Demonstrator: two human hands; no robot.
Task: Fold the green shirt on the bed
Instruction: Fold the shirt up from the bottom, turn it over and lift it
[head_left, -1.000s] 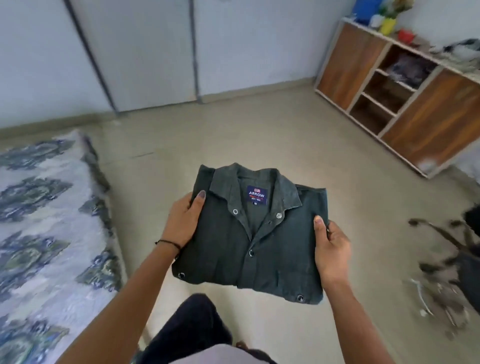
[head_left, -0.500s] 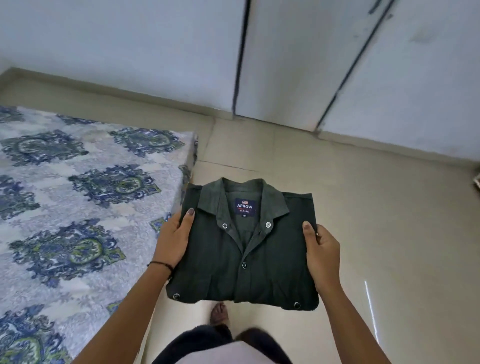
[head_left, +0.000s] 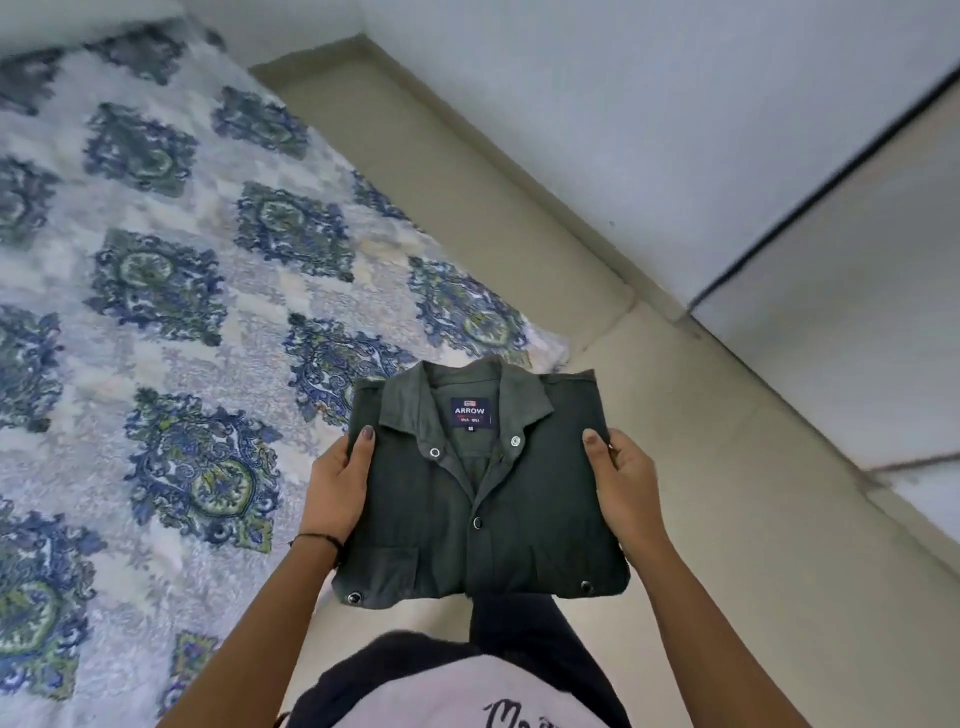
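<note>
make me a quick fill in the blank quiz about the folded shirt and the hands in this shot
1. The folded dark green button-up shirt is held by ____ hands, the left hand and the right hand on opposite sides.
2. The navy label inside the collar reads ____.
3. The bed with the blue and green patterned sheet lies on the person's ____ side.
4. A thin black band circles the ____ wrist.

Missing words: two; ARROW; left; left

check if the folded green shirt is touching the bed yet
Apart. The head view shows the green shirt held up off the bed by the left hand and right hand, one on each side edge.
</note>
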